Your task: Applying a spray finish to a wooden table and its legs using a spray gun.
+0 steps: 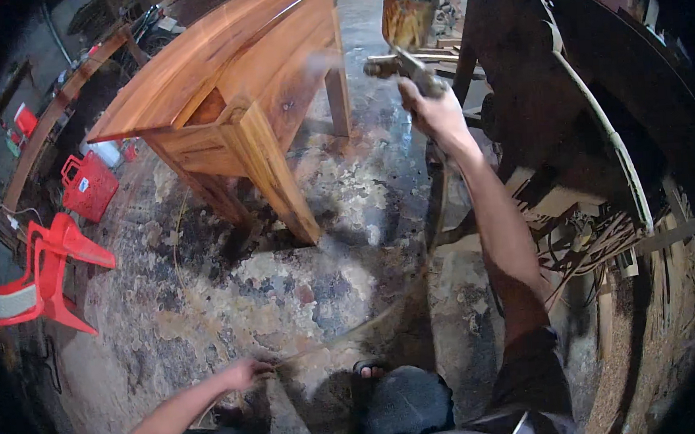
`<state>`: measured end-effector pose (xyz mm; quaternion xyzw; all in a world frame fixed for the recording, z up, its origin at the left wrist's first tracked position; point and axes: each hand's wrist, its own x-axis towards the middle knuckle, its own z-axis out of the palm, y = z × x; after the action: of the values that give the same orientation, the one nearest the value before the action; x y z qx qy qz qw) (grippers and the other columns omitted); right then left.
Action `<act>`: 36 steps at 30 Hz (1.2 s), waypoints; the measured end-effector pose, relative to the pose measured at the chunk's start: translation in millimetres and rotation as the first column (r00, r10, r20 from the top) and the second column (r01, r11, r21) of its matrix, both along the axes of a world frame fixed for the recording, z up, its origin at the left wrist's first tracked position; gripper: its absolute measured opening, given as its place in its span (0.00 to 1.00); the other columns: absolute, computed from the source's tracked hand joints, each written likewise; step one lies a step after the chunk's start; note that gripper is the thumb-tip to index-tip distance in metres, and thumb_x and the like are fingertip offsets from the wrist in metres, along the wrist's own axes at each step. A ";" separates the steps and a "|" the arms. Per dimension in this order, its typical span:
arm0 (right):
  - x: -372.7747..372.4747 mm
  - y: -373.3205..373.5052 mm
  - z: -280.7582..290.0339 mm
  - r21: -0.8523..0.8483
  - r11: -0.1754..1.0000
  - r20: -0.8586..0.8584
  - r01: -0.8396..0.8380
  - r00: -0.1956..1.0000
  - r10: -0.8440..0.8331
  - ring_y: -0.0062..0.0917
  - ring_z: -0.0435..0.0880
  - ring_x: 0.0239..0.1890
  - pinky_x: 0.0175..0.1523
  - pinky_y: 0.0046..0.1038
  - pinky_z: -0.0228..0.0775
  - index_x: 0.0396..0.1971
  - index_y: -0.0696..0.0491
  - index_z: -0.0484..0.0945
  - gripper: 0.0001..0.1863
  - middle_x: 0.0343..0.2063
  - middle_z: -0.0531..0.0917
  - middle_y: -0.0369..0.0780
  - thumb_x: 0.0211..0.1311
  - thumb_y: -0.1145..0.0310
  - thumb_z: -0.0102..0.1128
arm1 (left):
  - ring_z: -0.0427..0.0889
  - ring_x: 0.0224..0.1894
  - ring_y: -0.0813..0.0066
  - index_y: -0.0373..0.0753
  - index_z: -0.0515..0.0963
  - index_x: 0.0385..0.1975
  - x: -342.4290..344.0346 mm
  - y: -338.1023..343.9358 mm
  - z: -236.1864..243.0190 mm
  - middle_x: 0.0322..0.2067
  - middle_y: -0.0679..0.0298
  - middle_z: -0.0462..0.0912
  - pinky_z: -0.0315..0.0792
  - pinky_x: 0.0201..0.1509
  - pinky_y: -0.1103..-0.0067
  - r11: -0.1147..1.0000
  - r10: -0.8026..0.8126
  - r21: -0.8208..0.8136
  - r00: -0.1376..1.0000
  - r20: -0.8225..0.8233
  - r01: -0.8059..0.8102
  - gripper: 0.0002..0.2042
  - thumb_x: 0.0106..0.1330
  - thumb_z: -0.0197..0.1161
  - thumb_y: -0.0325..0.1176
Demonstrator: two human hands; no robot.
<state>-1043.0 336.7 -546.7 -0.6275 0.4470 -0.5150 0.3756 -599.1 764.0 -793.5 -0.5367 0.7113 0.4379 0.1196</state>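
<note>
My right hand point(434, 112) is stretched forward, gripping a spray gun point(403, 62) with a stained metal cup point(408, 10) on top. A faint mist hangs between its nozzle and the side of a glossy reddish-brown wooden table point(227, 73) that stands ahead on slanted legs. Low at the bottom left, my left hand point(244, 374) pinches a thin hose point(347, 332) that trails across the floor toward the gun. My foot in a sandal point(370, 369) shows below.
The stained, blotchy concrete floor point(288, 284) spreads around the table. A toppled red plastic chair point(44, 271) and a red basket point(88, 185) lie at left. Dark wooden furniture frames point(562, 84) and scrap wood point(604, 241) crowd the right. A long wooden rail point(55, 115) leans at far left.
</note>
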 end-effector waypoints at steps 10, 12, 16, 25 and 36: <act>47.1 -118.4 14.9 -0.361 0.835 -0.073 0.414 0.881 -0.468 0.53 0.83 0.43 0.48 0.45 0.73 0.42 0.53 0.85 0.27 0.35 0.85 0.53 0.60 0.41 0.65 | 0.81 0.49 0.45 0.37 0.79 0.52 -14.0 1.0 37.7 0.45 0.44 0.82 0.74 0.53 0.60 0.970 0.234 -0.072 0.972 -0.007 -0.234 0.20 0.71 0.57 0.45; 38.1 -92.2 12.7 -0.403 0.849 -0.084 0.342 0.910 -0.406 0.51 0.84 0.40 0.45 0.42 0.74 0.39 0.54 0.85 0.26 0.33 0.85 0.52 0.61 0.43 0.66 | 0.82 0.48 0.45 0.38 0.79 0.52 -8.1 0.2 26.0 0.45 0.45 0.83 0.75 0.52 0.59 0.980 0.181 -0.083 0.984 0.005 -0.180 0.19 0.71 0.57 0.45; 3.3 -10.6 5.1 -0.246 0.962 -0.160 0.119 0.974 -0.161 0.29 0.84 0.26 0.36 0.31 0.74 0.34 0.56 0.84 0.22 0.23 0.85 0.41 0.63 0.48 0.67 | 0.82 0.47 0.44 0.38 0.79 0.53 4.7 2.3 1.6 0.44 0.46 0.83 0.76 0.51 0.59 0.999 0.035 -0.042 0.994 0.101 -0.031 0.19 0.70 0.58 0.44; -63.2 119.9 -0.4 0.071 0.875 0.286 -0.479 0.850 0.442 0.13 0.74 0.18 0.18 0.16 0.63 0.45 0.57 0.76 0.25 0.27 0.80 0.33 0.66 0.48 0.63 | 0.82 0.46 0.44 0.41 0.78 0.55 23.9 -4.2 -33.7 0.45 0.46 0.83 0.75 0.51 0.58 0.995 -0.103 0.012 0.994 0.040 0.102 0.21 0.68 0.59 0.46; 15.2 -37.5 31.5 -0.172 0.977 -0.044 0.126 0.990 -0.135 0.13 0.69 0.16 0.21 0.22 0.59 0.23 0.51 0.74 0.22 0.17 0.74 0.29 0.68 0.49 0.61 | 0.84 0.44 0.48 0.48 0.80 0.55 4.9 5.4 -18.6 0.45 0.52 0.84 0.77 0.52 0.61 0.986 0.062 -0.147 0.988 -0.139 -0.082 0.18 0.70 0.57 0.47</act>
<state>-1027.8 299.2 -515.2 -0.6403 0.4523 -0.5571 0.2739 -594.2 769.4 -812.1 -0.5390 0.7291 0.4216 0.0143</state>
